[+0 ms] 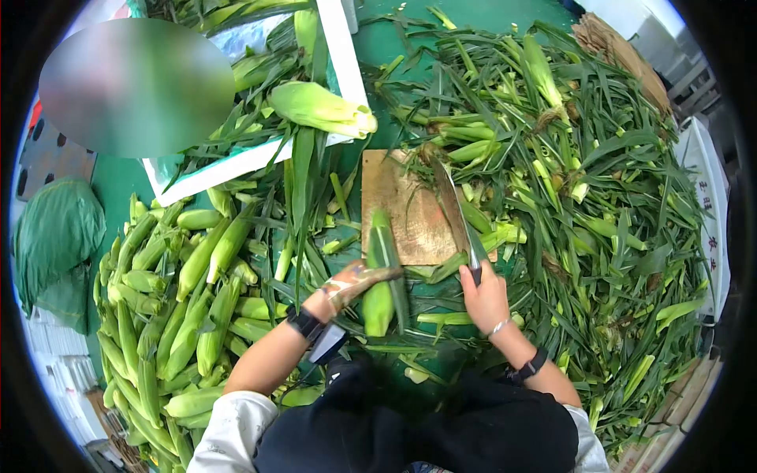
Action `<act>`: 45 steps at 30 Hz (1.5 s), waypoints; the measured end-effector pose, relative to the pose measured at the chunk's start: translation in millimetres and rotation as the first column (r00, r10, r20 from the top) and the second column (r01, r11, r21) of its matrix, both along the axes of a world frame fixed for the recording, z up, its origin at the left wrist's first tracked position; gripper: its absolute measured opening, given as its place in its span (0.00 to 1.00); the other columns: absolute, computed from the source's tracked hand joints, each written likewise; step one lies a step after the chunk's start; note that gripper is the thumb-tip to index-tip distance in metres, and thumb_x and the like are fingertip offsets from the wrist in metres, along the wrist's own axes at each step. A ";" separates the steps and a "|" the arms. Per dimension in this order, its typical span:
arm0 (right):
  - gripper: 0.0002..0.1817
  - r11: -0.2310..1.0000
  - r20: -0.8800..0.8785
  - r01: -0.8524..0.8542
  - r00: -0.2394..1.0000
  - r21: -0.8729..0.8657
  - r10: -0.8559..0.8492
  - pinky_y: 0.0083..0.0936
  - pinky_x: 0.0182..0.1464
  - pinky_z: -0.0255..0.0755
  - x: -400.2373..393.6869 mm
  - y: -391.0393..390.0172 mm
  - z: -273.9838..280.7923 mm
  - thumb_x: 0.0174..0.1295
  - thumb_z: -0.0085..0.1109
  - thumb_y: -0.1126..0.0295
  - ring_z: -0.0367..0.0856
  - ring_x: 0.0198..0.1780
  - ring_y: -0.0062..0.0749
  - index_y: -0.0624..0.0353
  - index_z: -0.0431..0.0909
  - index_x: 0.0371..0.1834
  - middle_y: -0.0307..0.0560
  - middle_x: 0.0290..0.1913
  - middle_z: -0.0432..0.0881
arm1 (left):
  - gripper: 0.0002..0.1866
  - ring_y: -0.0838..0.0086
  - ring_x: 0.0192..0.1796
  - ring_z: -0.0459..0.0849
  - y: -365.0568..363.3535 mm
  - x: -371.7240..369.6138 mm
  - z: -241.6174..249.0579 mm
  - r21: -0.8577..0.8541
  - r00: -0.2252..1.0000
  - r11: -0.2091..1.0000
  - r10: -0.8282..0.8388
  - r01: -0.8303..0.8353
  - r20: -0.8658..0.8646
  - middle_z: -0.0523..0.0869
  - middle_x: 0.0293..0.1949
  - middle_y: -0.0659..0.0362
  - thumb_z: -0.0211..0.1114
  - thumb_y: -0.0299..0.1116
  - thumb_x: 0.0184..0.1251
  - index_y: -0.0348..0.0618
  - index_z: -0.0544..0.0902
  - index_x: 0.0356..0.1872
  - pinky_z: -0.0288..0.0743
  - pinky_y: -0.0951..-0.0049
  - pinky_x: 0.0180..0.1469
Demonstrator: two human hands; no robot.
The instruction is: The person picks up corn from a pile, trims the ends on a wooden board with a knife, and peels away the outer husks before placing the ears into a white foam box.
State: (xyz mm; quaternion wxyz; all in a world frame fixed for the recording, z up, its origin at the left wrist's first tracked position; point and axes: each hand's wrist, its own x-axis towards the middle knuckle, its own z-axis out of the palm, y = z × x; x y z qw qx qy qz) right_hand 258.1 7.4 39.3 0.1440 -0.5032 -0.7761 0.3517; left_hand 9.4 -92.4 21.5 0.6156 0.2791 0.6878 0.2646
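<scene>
My left hand (pixel 353 282), with a partly worn glove or wrap on it, grips a green ear of corn (pixel 378 309) in its husk. The ear lies lengthwise in front of me, its far end over the near left part of a wooden cutting board (pixel 410 217). My right hand (pixel 485 298) is closed round the dark handle of a long knife (pixel 455 206). The blade points away from me over the board's right side. Husk scraps and silk lie at the board's far edge.
Trimmed ears of corn (pixel 185 276) are piled on the left. Loose leaves and stalks (pixel 576 205) heap up on the right. A white foam box (pixel 343 55) stands at the far left, with a thick husked ear (pixel 319 109) across its corner. A green mesh sack (pixel 59 229) sits farther left.
</scene>
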 end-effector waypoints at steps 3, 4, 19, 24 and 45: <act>0.15 0.984 -0.107 -0.176 0.978 0.016 0.177 0.42 0.23 0.71 -2.6 -28.6 21.6 0.64 0.59 0.61 0.79 0.21 0.54 0.62 0.68 0.32 0.57 0.18 0.77 | 0.25 0.71 0.46 0.83 -1.2 13.6 -8.3 -0.236 0.781 0.932 0.360 -0.275 0.510 0.84 0.43 0.57 0.72 0.37 0.60 0.37 0.75 0.55 0.81 0.69 0.52; 0.14 0.956 -0.070 -0.276 0.956 0.098 0.284 0.41 0.23 0.72 -0.5 -32.5 23.0 0.63 0.59 0.62 0.79 0.21 0.53 0.61 0.68 0.32 0.55 0.18 0.77 | 0.25 0.71 0.46 0.83 -5.5 18.2 -0.2 -0.241 0.779 0.932 0.360 -0.271 0.514 0.84 0.43 0.57 0.72 0.37 0.60 0.37 0.75 0.55 0.81 0.69 0.52; 0.18 0.979 0.286 0.169 0.938 0.117 -0.196 0.49 0.33 0.73 70.3 80.7 -13.8 0.63 0.52 0.58 0.80 0.30 0.63 0.67 0.77 0.34 0.68 0.28 0.80 | 0.61 0.58 0.63 0.73 -165.3 -87.5 107.7 -0.047 0.906 0.976 -0.213 0.211 -0.366 0.71 0.63 0.44 0.80 0.51 0.38 0.31 0.55 0.70 0.69 0.67 0.64; 0.15 0.979 0.247 0.138 0.954 0.148 -0.171 0.45 0.28 0.68 95.0 75.6 11.5 0.63 0.58 0.64 0.77 0.27 0.62 0.68 0.73 0.29 0.65 0.22 0.76 | 0.43 0.55 0.57 0.79 -340.1 -163.7 238.1 -0.216 0.431 0.954 -0.109 -0.207 -0.896 0.80 0.54 0.45 0.77 0.37 0.44 0.32 0.68 0.64 0.71 0.62 0.61; 0.19 0.958 0.025 0.212 0.977 -0.191 -0.211 0.32 0.20 0.61 124.7 4.4 -18.4 0.62 0.62 0.65 0.69 0.14 0.28 0.65 0.66 0.20 0.46 0.12 0.67 | 0.10 0.57 0.51 0.76 101.0 44.9 149.3 0.110 0.079 0.529 0.081 0.841 -0.994 0.79 0.43 0.52 0.61 0.32 0.54 0.47 0.80 0.39 0.73 0.62 0.50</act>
